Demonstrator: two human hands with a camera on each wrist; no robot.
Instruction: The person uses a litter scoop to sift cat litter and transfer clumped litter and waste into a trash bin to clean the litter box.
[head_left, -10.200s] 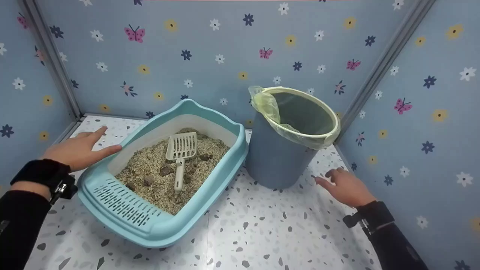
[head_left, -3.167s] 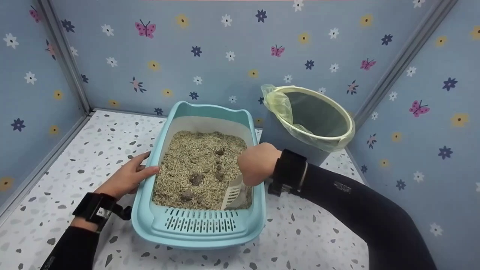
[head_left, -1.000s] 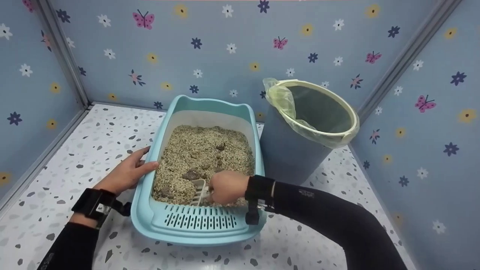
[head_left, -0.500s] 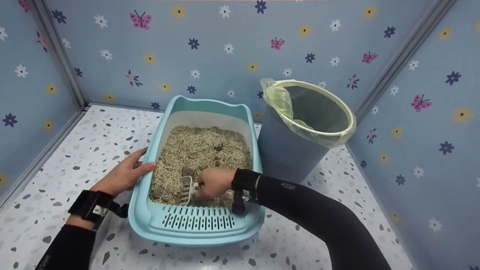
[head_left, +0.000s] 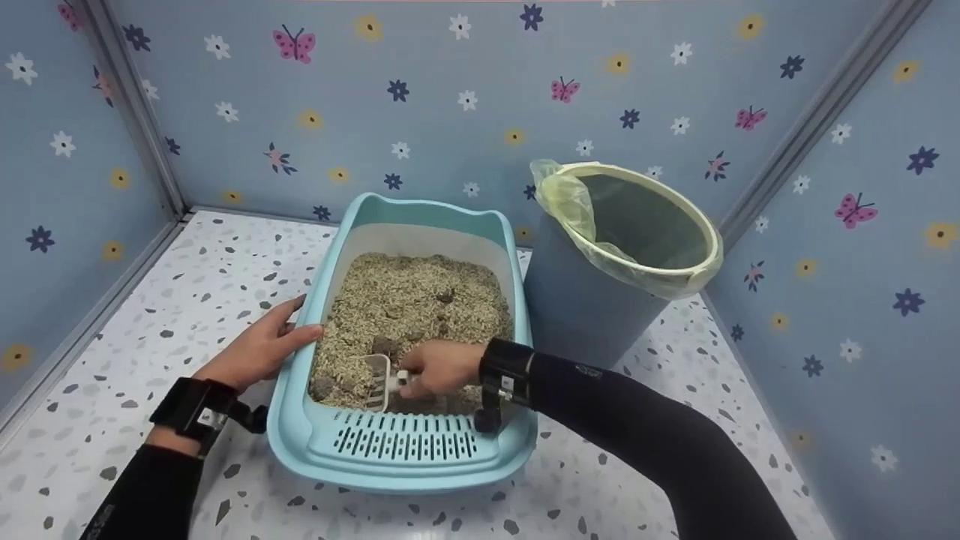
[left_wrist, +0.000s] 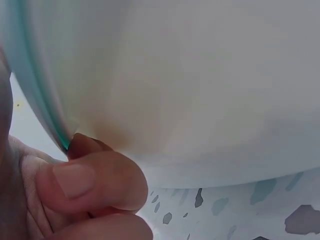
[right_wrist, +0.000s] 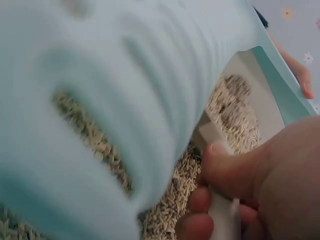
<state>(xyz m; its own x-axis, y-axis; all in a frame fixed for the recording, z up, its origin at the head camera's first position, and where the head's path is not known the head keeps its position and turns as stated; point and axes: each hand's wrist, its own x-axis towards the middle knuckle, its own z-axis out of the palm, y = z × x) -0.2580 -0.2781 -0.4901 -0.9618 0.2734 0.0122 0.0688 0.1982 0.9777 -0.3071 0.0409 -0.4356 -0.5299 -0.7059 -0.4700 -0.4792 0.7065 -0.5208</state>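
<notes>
A blue litter box (head_left: 401, 472) holds tan pellet litter (head_left: 420, 281) with several dark clumps, one of them a brown clump (head_left: 385, 346) just beyond the scoop. My right hand (head_left: 444, 366) grips the handle of a pale slotted litter scoop (head_left: 380, 382), its head partly sunk in litter near the box's front left. In the right wrist view the thumb and fingers wrap the scoop handle (right_wrist: 224, 215). My left hand (head_left: 259, 349) holds the box's left rim, thumb over the edge. The left wrist view shows curled fingers (left_wrist: 100, 182) against the box's outer wall (left_wrist: 200, 100).
Right of the box stands a grey-blue trash bin (head_left: 581, 322) lined with a yellowish bag (head_left: 566, 199). Flower-patterned panels (head_left: 450, 67) rise behind and on both sides. The speckled floor (head_left: 202, 292) extends around the box.
Earlier the scoop lay loose on the litter and both hands were off it. My right hand has since taken it and swept it leftward through the litter. The box has turned straighter, held by my left hand.
</notes>
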